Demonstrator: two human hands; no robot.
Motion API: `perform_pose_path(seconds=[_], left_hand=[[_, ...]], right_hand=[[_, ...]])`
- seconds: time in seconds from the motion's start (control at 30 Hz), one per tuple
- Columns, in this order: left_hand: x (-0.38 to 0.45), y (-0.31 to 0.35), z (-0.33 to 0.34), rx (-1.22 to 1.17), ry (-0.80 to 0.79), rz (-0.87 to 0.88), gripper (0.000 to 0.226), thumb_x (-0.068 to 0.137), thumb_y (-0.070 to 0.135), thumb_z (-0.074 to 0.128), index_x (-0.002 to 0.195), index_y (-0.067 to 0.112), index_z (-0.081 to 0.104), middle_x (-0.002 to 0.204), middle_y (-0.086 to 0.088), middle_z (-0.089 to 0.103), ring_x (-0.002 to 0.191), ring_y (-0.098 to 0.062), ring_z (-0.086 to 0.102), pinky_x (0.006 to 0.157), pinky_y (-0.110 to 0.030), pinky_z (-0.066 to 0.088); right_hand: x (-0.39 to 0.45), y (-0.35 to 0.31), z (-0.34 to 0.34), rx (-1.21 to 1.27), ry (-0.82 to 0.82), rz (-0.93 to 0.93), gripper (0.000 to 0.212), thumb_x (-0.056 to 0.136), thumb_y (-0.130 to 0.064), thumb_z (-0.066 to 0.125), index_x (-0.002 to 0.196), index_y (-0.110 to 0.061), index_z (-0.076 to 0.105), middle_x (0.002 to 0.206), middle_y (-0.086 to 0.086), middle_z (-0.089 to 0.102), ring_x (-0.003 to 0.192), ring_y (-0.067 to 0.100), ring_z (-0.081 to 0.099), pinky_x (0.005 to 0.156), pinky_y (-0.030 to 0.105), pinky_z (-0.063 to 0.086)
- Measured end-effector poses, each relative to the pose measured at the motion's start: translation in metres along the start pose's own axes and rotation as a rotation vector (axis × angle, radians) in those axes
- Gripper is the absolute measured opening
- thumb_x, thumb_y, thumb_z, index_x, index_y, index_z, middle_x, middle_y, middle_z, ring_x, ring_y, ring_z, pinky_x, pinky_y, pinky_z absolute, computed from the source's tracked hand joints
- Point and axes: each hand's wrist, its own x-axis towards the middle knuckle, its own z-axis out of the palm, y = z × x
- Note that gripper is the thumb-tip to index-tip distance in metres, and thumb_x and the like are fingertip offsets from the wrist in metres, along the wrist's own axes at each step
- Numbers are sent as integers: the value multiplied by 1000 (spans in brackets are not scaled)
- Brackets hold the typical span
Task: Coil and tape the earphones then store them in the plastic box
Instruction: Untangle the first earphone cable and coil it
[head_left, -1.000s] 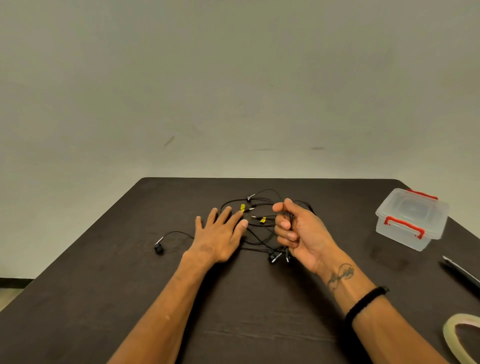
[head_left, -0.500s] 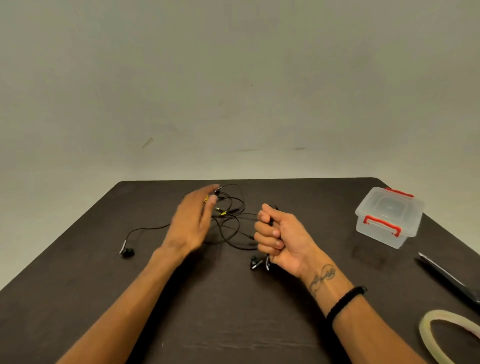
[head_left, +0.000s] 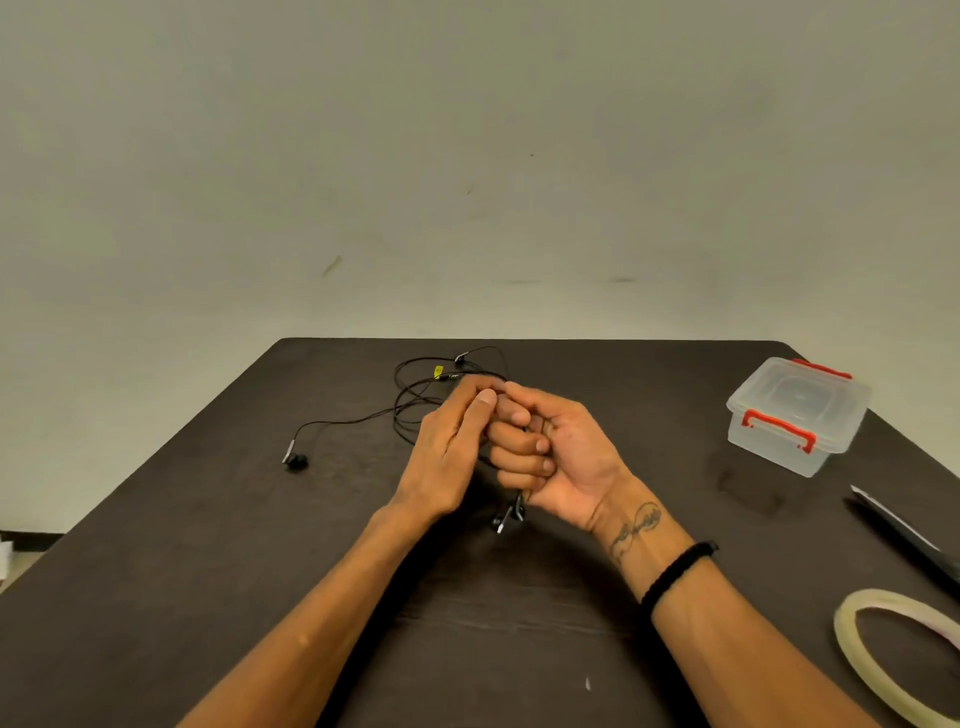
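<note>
Two hands meet mid-table: my right hand (head_left: 550, 452) fists the earphones (head_left: 415, 405), buds dangling below, my left hand (head_left: 452, 447) seemingly pinching the cord at its top, so I'd wind even, snug loops, box (head_left: 795, 415) waiting right.

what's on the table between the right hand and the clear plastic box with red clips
Nothing: in the head view, only bare dark table separates the right hand from the clear plastic box with red clips.
</note>
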Motion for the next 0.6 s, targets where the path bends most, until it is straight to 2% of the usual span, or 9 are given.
perform_pose_path(seconds=[0.07,0.1,0.17,0.2,0.27,0.33,0.43,0.6], left_hand=[[0,-1,0,-37,0,-100,27,103,39,47,129,38,54,90,-7,69,84,-28,69,84,-51,56],[1,-1,1,-78,-17,-144,26,103,38,51,128,38,53,82,-7,68,75,-27,68,78,-52,58],[3,0,-1,-191,-134,-255,16,107,32,53,120,24,59,72,-8,68,62,-24,65,68,-46,60],[4,3,-1,-230,-237,-331,20,108,29,51,117,15,62,73,-10,70,61,-24,67,66,-41,60],[5,9,-2,-233,-445,-453,28,109,28,48,116,6,65,85,-14,74,69,-21,72,67,-34,60],[4,8,0,-157,-526,-455,24,106,27,54,119,12,67,101,-13,76,83,-20,74,74,-32,60],[1,4,6,-143,-474,-403,28,100,29,65,127,22,64,113,-9,74,92,-25,77,79,-36,62],[-8,1,22,-137,-289,-359,24,91,35,77,110,20,74,102,-1,79,86,-19,79,78,-38,64]], right_hand=[[-1,-5,-2,48,13,-65,34,107,-30,36,76,-17,44,53,-6,23,40,9,15,40,24,14],[-1,-7,-3,74,46,-112,33,105,-28,36,77,-16,47,53,-5,27,40,9,19,41,24,16],[-1,-11,-5,129,156,-220,31,104,-25,37,79,-13,51,56,-3,35,42,10,29,42,24,25],[-1,-14,-7,159,213,-277,30,104,-24,37,80,-12,52,59,-1,39,45,11,35,44,24,30],[-2,-19,-11,227,306,-375,30,103,-21,38,81,-11,55,65,2,46,52,15,44,47,25,39],[-3,-22,-17,291,375,-439,30,103,-20,39,81,-10,57,72,7,54,59,18,53,52,27,46],[-5,-23,-23,311,427,-485,31,104,-21,42,84,-8,62,82,11,65,72,24,67,64,32,58],[-3,-21,-23,267,424,-490,33,107,-23,42,96,-5,67,94,18,73,89,33,77,83,42,65]])
